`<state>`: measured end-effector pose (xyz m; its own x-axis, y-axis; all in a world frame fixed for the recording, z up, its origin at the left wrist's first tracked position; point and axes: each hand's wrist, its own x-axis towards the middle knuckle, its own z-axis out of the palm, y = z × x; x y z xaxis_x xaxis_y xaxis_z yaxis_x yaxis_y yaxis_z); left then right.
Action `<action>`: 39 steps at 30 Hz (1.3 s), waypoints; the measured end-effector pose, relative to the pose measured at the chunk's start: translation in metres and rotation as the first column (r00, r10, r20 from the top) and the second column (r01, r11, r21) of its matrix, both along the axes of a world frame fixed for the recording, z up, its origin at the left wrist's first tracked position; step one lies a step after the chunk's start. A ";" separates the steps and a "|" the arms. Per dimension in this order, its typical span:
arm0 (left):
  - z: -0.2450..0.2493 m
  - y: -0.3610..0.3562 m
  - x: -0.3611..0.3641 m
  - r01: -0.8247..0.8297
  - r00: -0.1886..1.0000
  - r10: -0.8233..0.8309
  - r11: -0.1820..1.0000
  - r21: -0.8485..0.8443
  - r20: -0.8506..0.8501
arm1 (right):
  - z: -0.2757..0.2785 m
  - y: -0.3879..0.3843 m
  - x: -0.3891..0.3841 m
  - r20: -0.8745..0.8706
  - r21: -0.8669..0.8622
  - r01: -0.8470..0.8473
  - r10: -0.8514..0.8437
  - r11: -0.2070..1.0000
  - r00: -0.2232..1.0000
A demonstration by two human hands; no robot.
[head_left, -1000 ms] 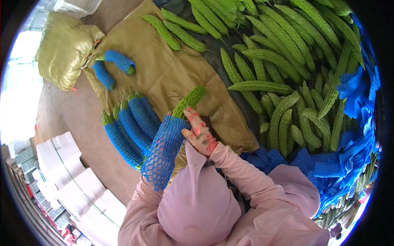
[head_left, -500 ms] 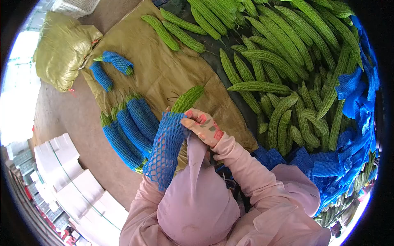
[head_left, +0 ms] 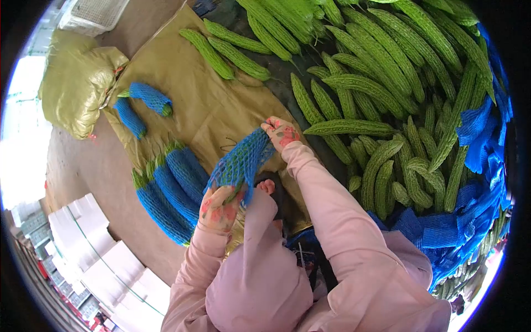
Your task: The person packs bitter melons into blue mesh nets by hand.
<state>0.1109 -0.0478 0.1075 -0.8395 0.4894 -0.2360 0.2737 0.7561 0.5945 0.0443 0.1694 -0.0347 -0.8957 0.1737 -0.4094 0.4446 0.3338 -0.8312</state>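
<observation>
A blue mesh sleeve (head_left: pixel 237 160) hangs stretched between my two hands, with a green bitter melon showing dimly through the net. At its upper end my right hand (head_left: pixel 281 133), in a floral glove, pinches the net. Lower down, my left hand (head_left: pixel 220 209), gloved alike, is closed around the melon's lower end and the loose net edge. Just left of my hands, several netted bitter melons (head_left: pixel 176 177) lie side by side with green tips out. Two more in blue sleeves, one upper (head_left: pixel 150 98) and one lower (head_left: pixel 130 118), rest farther up the brown sheet.
A big heap of bare bitter melons (head_left: pixel 381 83) fills the right side, with blue netting (head_left: pixel 437 227) bunched along its edge. Three loose melons (head_left: pixel 238 58) lie atop the brown sheet (head_left: pixel 193 105). White boxes (head_left: pixel 99 243) stand at left, below a stuffed yellowish sack (head_left: pixel 77 83).
My right hand has moved up and right, drawing the net over the melon, whose bare tip is now covered. My left hand, earlier inside the sleeve, is now outside it, gripping the lower end.
</observation>
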 end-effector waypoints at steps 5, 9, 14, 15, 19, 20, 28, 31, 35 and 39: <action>0.014 0.017 0.001 -0.920 0.390 -0.016 0.044 0.390 0.921 | -0.008 -0.001 0.005 0.138 0.155 0.079 -0.101 0.985 0.985; 0.036 0.021 0.020 -0.772 0.607 0.295 0.438 0.461 0.737 | 0.005 -0.019 0.037 -0.136 -0.093 0.446 -0.456 0.890 0.880; 0.021 0.003 0.014 0.089 0.994 -0.069 0.958 0.273 -0.081 | 0.083 -0.019 0.061 0.322 -0.894 0.356 -0.162 0.272 0.933; 0.023 -0.007 0.001 0.220 0.973 -0.232 0.909 0.353 -0.009 | 0.090 -0.019 0.060 0.266 -0.889 0.306 -0.159 0.342 0.951; 0.043 -0.009 -0.020 -0.485 0.845 0.128 0.590 0.646 0.519 | 0.117 -0.002 0.059 0.166 -0.904 0.176 -0.060 0.389 0.984; 0.051 0.001 -0.029 -0.470 0.878 0.231 0.576 0.668 0.418 | 0.119 -0.001 0.066 0.175 -0.905 0.178 -0.044 0.387 0.984; 0.039 0.030 -0.054 0.032 0.969 0.080 0.900 0.436 -0.236 | 0.129 -0.002 0.085 0.144 -0.968 0.113 0.127 0.224 0.981; 0.065 0.034 -0.054 0.165 0.970 0.022 0.669 0.725 -0.241 | 0.125 0.005 0.088 0.113 -0.992 0.105 0.135 0.068 0.984; 0.070 0.020 -0.054 0.088 0.961 0.143 0.651 0.754 -0.235 | 0.128 0.007 0.091 0.019 -0.997 0.039 0.279 -0.065 0.960; 0.026 0.018 -0.060 -0.358 0.807 0.585 0.594 0.720 -0.080 | 0.134 0.003 0.081 0.117 -0.985 0.080 0.251 0.153 0.961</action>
